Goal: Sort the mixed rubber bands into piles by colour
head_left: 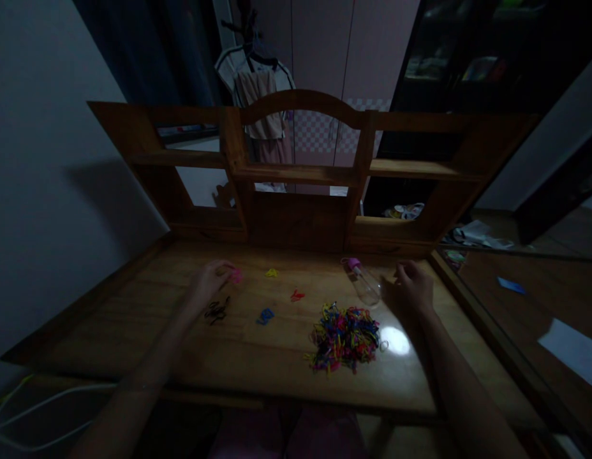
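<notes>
Left hand [214,274]: fingers bent, slightly parted, tips right at the pink pieces [236,276], which lie at 3 o'clock of them. Looks like contact; can't tell if a piece is gripped, too dim.

Right hand [416,287]: curled, thumb and index tips close together, off to the right of the bottle. Can't tell if anything small is pinched. Clear bottle with pink cap [367,288] lies on its side at about 8 to 9 o'clock of those fingertips, near but apart. Mixed heap [346,338] of coloured pieces at 7 to 8 o'clock of them, farther off; one loose ring [384,346] just beside the heap, at its 3 o'clock.

Small groups, from left fingertips: black pieces [218,310] near 6 to 7 o'clock; blue pieces [265,316] about 5 o'clock; yellow pieces [272,273] at 3 o'clock, past the pink; red pieces [296,295] between 3 and 4, farthest of these.

All on the wooden desk [258,363], shelf unit [296,173] along its 12 o'clock edge.
</notes>
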`<state>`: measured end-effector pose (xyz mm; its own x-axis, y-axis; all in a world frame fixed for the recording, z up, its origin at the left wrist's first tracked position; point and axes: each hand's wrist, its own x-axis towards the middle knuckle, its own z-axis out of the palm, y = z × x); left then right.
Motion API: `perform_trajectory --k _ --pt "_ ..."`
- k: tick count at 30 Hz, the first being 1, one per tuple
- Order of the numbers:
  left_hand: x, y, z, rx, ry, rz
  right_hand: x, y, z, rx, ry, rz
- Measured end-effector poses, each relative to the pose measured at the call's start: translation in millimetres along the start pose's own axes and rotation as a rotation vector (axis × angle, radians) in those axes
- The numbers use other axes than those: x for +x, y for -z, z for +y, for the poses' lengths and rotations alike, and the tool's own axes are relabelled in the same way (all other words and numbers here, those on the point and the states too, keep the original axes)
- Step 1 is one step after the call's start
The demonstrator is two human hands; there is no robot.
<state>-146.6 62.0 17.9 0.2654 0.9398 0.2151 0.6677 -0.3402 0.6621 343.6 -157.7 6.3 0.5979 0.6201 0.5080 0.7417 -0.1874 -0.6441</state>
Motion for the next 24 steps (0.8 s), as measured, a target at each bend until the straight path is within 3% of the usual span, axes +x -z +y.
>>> perform_trajectory --k 3,6,9,13,17,24 --pt "-28.0 6.2 17.7 -0.025 -0.053 0.066 -25.5 29.9 -39.1 0.094 0.048 -0.001" --pt "-78.6 4.6 36.6 -0.13 0.042 0.071 -71.5 59.6 -81.7 0.195 0.14 -0.175" --pt "-136.2 -12.2 55.9 -0.265 0.16 -0.062 -118.3 72.0 -102.9 0.171 0.237 -0.422" --pt "-188.1 -46.5 80.9 -0.482 0.302 -0.306 -156.8 58.4 -93.8 0.114 0.299 -0.462" --pt "-202.1 -68.8 100.0 -0.626 0.305 -0.47 -170.7 38.2 -85.6 0.028 0.331 -0.44" --pt "-193.7 -73.8 100.9 -0.745 0.209 -0.516 -175.8 29.9 -97.3 0.001 0.243 -0.335"
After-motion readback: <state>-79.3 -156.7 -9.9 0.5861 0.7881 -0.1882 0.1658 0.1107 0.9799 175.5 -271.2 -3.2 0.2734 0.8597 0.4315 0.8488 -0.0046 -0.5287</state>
